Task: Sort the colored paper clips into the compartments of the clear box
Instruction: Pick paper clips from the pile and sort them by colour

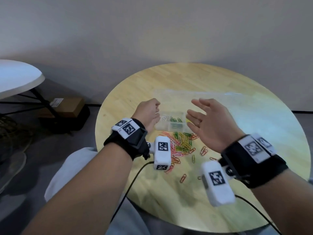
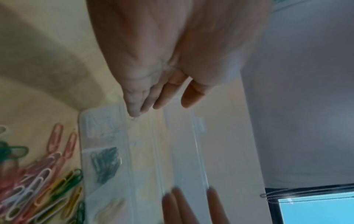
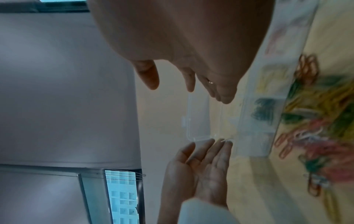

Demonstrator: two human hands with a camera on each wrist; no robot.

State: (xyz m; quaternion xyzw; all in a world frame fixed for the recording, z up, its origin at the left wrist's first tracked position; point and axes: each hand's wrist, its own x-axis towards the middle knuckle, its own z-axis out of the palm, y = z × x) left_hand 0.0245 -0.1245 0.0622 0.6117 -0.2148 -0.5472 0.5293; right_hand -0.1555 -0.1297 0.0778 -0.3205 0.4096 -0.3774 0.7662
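Note:
The clear box (image 1: 169, 128) lies open on the round wooden table (image 1: 254, 133), its lid (image 1: 211, 97) folded back behind it. White clips (image 1: 164, 118), green clips (image 1: 175, 120) and yellow clips (image 1: 188, 122) lie in separate compartments. My left hand (image 1: 156, 112) hovers over the box's left end and pinches a white paper clip (image 2: 135, 119) at its fingertips (image 3: 227, 143). My right hand (image 1: 194, 111) is open with fingers spread, palm facing left, above the box's right part. A mixed pile of coloured clips (image 1: 181, 146) lies in front of the box, also seen in the left wrist view (image 2: 38, 181).
Loose orange clips (image 1: 204, 150) lie scattered to the right of the pile. Black cables (image 1: 133, 177) run off the table's near edge. A white table (image 1: 17, 77) and a cardboard box (image 1: 67, 106) stand on the floor to the left. A wall rises behind.

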